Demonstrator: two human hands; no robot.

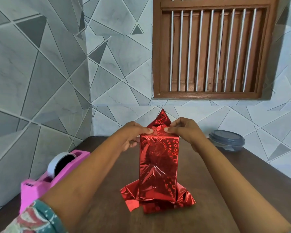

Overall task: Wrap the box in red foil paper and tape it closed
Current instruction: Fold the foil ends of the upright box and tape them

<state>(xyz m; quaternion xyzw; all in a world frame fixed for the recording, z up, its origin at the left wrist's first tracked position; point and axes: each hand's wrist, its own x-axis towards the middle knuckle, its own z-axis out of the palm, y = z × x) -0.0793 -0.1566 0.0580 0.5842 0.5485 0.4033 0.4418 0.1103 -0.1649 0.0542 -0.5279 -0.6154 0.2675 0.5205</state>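
The box (158, 165) stands upright on the dark wooden table (217, 190), covered in shiny red foil paper with a holographic pattern. Loose foil spreads out crumpled around its base (158, 202). At the top end a triangular foil flap (162, 118) points up behind the box. My left hand (133, 135) grips the top left edge, thumb pressing the folded foil on top. My right hand (185, 130) holds the top right edge in the same way, thumb and fingers pinching the foil. A strip of clear tape shows on the front face.
A pink tape dispenser (57, 172) with a roll of tape stands at the table's left edge, under my left forearm. A round grey lidded container (227, 139) sits at the back right. A tiled wall and a wooden shuttered window (212, 47) rise behind.
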